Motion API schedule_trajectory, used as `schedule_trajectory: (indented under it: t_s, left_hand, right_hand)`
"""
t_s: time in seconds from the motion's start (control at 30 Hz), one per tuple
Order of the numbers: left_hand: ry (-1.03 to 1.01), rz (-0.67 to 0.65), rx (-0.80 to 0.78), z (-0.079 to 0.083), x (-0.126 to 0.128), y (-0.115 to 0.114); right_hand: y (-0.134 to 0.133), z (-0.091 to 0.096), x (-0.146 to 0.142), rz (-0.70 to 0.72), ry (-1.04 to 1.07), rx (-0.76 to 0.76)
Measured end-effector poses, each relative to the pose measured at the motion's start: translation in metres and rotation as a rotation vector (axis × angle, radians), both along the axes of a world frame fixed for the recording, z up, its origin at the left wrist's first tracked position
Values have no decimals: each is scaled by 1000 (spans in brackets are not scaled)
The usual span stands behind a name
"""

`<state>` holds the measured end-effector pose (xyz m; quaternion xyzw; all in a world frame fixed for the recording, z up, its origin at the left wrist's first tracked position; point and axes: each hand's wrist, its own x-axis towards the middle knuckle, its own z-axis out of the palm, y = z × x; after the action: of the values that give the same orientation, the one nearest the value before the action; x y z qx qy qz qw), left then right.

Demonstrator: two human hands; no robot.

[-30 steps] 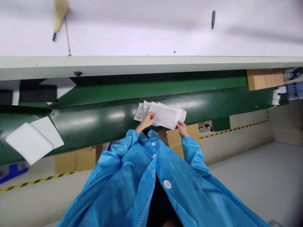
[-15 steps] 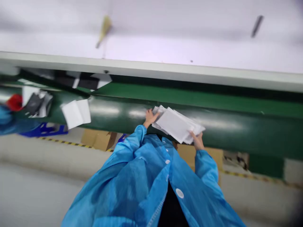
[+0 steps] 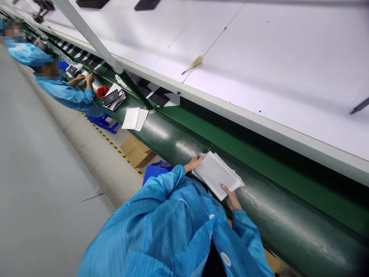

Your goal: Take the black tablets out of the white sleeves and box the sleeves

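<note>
In the head view we hold a stack of flat white rectangular sheets (image 3: 216, 175) between both hands, just above the rounded near edge of the dark green conveyor belt (image 3: 173, 140). Its long axis runs from far left to near right, along the belt, with one hand at each short end. Our left hand (image 3: 193, 163) lies at the far-left end, fingers curled onto the edge of the stack and touching it; our right hand (image 3: 231, 199) is at the near-right corner, thumb on top and fingers beneath, pinching the sheets. So the stack lies directly between the hands, tilted slightly, in front of our blue coat sleeves (image 3: 245, 234), and neither hand is clearly the nearer. Farther left on the belt, well apart, lies a loose pair of white sheets (image 3: 134, 118), and beyond it a red tray (image 3: 102, 91) beside a pile of dark cards (image 3: 113, 99). Another person in a blue coat (image 3: 69, 96) works there, hands on the belt
</note>
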<state>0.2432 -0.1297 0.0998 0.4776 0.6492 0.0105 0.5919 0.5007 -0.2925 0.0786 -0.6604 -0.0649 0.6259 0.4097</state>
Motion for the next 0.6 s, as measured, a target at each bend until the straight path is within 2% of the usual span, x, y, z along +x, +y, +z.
schedule_trajectory:
  t_s: [0.1,0.2,0.37,0.5,0.6]
  left_hand:
    - [-4,74,-51,4,0,-15]
    - [-36,108,-61,8,0,-19]
    - [-129,111,-106,16,-3,-11]
    - [-156,117,-168,19,1,-1]
    - [-205,98,-150,20,12,4]
  right_hand:
    - [5,-4,3,67,9,21]
    - [7,-8,8,95,21,26]
    - [13,-13,11,30,2,-11]
    - [24,-11,23,69,8,-2]
    - [32,-3,36,91,-49,-7]
